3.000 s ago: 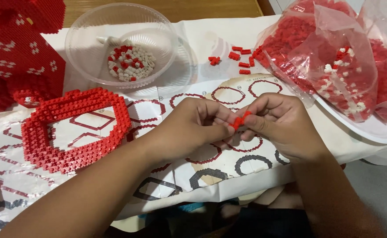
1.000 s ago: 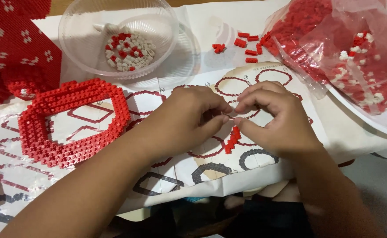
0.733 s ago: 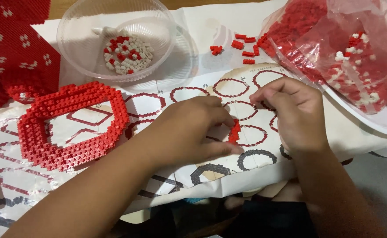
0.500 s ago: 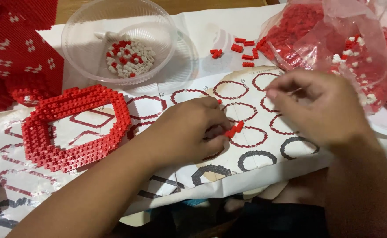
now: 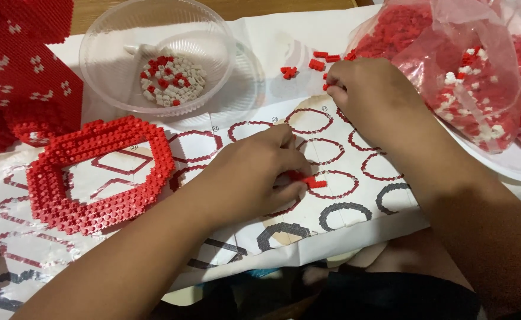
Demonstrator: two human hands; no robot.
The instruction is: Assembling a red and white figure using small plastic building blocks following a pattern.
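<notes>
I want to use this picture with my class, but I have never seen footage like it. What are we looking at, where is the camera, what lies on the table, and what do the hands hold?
There is no machine here: a person works with two bare hands. The one picture comes from a camera worn on that person's head, looking down at the table.

The left hand pinches a small piece of red bricks over a printed sheet of ring outlines. The right hand reaches up to some loose red bricks lying by a clear plastic bag of red and white bricks; whether it holds one cannot be seen.

To the left lies a finished red brick ring. Above it stands a clear bowl holding a few red and white bricks. A flat red panel with white marks fills the top left corner.
</notes>
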